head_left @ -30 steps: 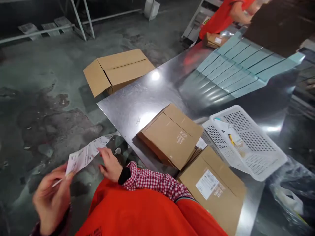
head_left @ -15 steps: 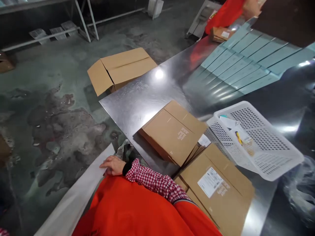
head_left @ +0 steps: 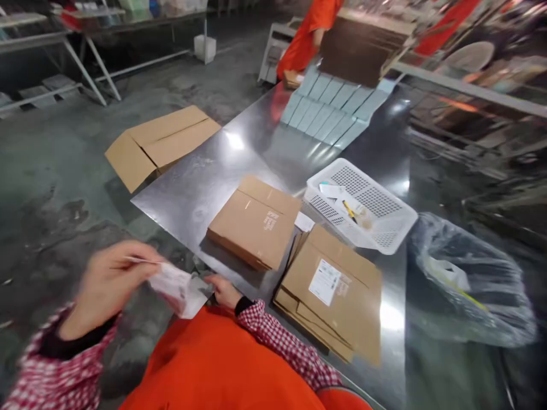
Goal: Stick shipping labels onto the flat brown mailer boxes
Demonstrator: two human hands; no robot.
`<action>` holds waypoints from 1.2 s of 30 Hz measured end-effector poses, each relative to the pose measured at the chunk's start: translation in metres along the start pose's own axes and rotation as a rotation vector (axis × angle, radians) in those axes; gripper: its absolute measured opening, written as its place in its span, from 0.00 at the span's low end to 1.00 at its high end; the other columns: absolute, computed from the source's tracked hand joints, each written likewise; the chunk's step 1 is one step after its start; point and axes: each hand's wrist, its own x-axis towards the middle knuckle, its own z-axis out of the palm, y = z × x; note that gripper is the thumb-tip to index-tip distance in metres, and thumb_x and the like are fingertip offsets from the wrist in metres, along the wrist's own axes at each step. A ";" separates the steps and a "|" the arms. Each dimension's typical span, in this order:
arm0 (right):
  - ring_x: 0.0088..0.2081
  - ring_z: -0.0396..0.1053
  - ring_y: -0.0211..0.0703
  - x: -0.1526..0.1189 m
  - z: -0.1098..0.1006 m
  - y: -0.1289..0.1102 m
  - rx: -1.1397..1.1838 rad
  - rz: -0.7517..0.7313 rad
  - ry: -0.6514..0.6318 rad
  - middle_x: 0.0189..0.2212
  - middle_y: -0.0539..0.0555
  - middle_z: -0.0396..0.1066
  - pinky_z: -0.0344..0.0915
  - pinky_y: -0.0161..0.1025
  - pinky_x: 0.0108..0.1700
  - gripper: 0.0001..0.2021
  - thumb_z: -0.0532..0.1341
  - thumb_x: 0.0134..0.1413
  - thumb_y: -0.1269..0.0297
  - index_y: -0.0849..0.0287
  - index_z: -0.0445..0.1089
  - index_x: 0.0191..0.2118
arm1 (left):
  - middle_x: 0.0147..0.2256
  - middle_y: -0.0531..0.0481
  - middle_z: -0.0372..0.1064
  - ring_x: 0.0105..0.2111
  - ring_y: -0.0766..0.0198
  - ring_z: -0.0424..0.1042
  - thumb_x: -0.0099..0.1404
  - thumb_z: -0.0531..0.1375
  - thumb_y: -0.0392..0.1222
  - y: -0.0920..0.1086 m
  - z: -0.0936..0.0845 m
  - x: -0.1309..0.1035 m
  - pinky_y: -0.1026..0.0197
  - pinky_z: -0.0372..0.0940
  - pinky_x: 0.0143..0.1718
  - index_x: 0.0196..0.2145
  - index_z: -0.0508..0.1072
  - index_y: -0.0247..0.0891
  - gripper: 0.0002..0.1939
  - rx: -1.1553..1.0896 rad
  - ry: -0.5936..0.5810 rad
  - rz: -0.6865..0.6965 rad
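White paper makes up the strip (head_left: 173, 288), which is held in the air off the near left edge of the steel table (head_left: 177, 199), just in front of the red garment (head_left: 226, 364). Its long axis runs from left to right between the two hands, with the right end dipping a little nearer the body. It does not lie flat: the middle sags and looks bent, with print on the left part and a plainer surface toward the right.

The left hand (head_left: 111, 276) is at the strip's left end, thumb and fingers together and pinching it, a thin edge showing between them; this hand is blurred. The right hand (head_left: 225, 292) is at the other end, fingers curled and pointing left toward the paper. Its fingertips are at or just beside the strip's right edge; whether they are closed on it I cannot tell.

Of the two, the right hand is nearer the cartons. The left stack (head_left: 250, 225) lies right of it and farther away, printed side up; the right stack (head_left: 363, 310) lies farther right, with a white label (head_left: 325, 282) on top. Both are well apart from the left hand. Beyond them, on the far right, is the white basket (head_left: 399, 215).
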 end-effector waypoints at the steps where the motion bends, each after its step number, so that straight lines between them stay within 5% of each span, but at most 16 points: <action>1: 0.48 0.70 0.46 -0.006 -0.017 -0.012 0.146 -0.015 0.170 0.46 0.59 0.72 0.65 0.47 0.52 0.16 0.54 0.57 0.68 0.61 0.69 0.50 | 0.24 0.51 0.73 0.24 0.65 0.72 0.55 0.64 0.50 0.001 0.019 0.005 0.65 0.66 0.25 0.27 0.74 0.33 0.15 -0.017 -0.157 -0.010; 3: 0.49 0.69 0.44 -0.019 -0.052 -0.042 0.414 -0.110 0.367 0.48 0.59 0.71 0.65 0.46 0.52 0.19 0.47 0.64 0.59 0.60 0.67 0.52 | 0.24 0.51 0.74 0.24 0.64 0.72 0.56 0.63 0.50 -0.002 0.058 0.006 0.65 0.67 0.25 0.26 0.75 0.36 0.13 -0.059 -0.369 -0.047; 4: 0.50 0.69 0.44 -0.026 -0.068 -0.057 0.476 -0.163 0.394 0.49 0.59 0.70 0.65 0.45 0.52 0.20 0.47 0.64 0.55 0.59 0.66 0.53 | 0.25 0.50 0.74 0.25 0.63 0.73 0.57 0.62 0.50 -0.007 0.075 0.004 0.65 0.68 0.27 0.27 0.74 0.37 0.13 -0.085 -0.378 -0.068; 8: 0.42 0.71 0.43 -0.043 -0.094 -0.097 0.242 -0.239 0.470 0.39 0.56 0.75 0.67 0.40 0.47 0.17 0.60 0.55 0.52 0.59 0.73 0.43 | 0.25 0.50 0.75 0.26 0.62 0.74 0.61 0.58 0.52 -0.037 0.117 -0.006 0.63 0.70 0.29 0.30 0.74 0.39 0.14 -0.157 -0.420 -0.099; 11: 0.35 0.72 0.40 -0.041 -0.080 -0.099 0.138 -0.233 0.671 0.31 0.54 0.75 0.68 0.38 0.41 0.13 0.57 0.59 0.56 0.59 0.75 0.34 | 0.23 0.52 0.73 0.24 0.64 0.72 0.61 0.58 0.54 -0.054 0.126 -0.003 0.66 0.67 0.26 0.27 0.74 0.39 0.16 -0.069 -0.412 0.022; 15: 0.38 0.71 0.42 -0.035 -0.075 -0.083 0.078 -0.276 0.882 0.34 0.55 0.75 0.68 0.39 0.42 0.13 0.54 0.61 0.58 0.57 0.74 0.36 | 0.20 0.53 0.71 0.19 0.67 0.69 0.61 0.56 0.56 -0.067 0.126 0.010 0.68 0.63 0.22 0.23 0.73 0.38 0.20 0.076 -0.390 0.245; 18: 0.28 0.68 0.40 -0.034 -0.114 -0.068 0.073 -0.137 1.097 0.27 0.54 0.72 0.67 0.38 0.33 0.16 0.51 0.61 0.54 0.57 0.71 0.36 | 0.32 0.48 0.78 0.29 0.63 0.76 0.66 0.52 0.51 -0.084 0.123 0.019 0.67 0.69 0.30 0.37 0.77 0.39 0.17 0.088 -0.561 0.339; 21: 0.27 0.65 0.39 -0.023 -0.174 -0.048 0.080 0.057 1.316 0.27 0.52 0.69 0.65 0.36 0.31 0.17 0.49 0.60 0.52 0.60 0.68 0.37 | 0.34 0.47 0.78 0.31 0.63 0.77 0.68 0.51 0.44 -0.111 0.120 0.029 0.66 0.69 0.33 0.39 0.77 0.41 0.15 0.206 -0.637 0.497; 23: 0.31 0.66 0.40 -0.006 -0.206 -0.033 0.033 0.156 1.256 0.29 0.52 0.69 0.65 0.36 0.34 0.14 0.54 0.56 0.55 0.61 0.67 0.39 | 0.29 0.49 0.77 0.28 0.63 0.76 0.67 0.52 0.43 -0.127 0.121 0.036 0.66 0.69 0.30 0.36 0.77 0.41 0.13 0.289 -0.649 0.609; 26: 0.34 0.68 0.41 0.027 -0.224 -0.015 -0.079 0.284 0.970 0.33 0.53 0.71 0.65 0.37 0.37 0.18 0.64 0.46 0.60 0.62 0.66 0.43 | 0.29 0.50 0.74 0.29 0.63 0.75 0.66 0.54 0.40 -0.141 0.131 0.048 0.64 0.69 0.30 0.36 0.76 0.42 0.10 0.391 -0.687 0.776; 31: 0.42 0.69 0.45 0.064 -0.217 -0.003 -0.318 0.399 0.743 0.41 0.60 0.71 0.64 0.39 0.44 0.24 0.65 0.47 0.64 0.66 0.63 0.49 | 0.55 0.41 0.66 0.56 0.51 0.64 0.64 0.56 0.39 -0.150 0.158 0.061 0.46 0.62 0.54 0.31 0.75 0.39 0.08 0.453 -0.682 0.873; 36: 0.54 0.61 0.58 0.062 -0.205 -0.010 -0.545 0.496 0.754 0.56 0.69 0.60 0.58 0.50 0.52 0.36 0.66 0.46 0.54 0.65 0.56 0.58 | 0.59 0.40 0.60 0.60 0.49 0.58 0.63 0.58 0.38 -0.161 0.169 0.063 0.41 0.58 0.57 0.25 0.73 0.37 0.09 0.505 -0.739 0.821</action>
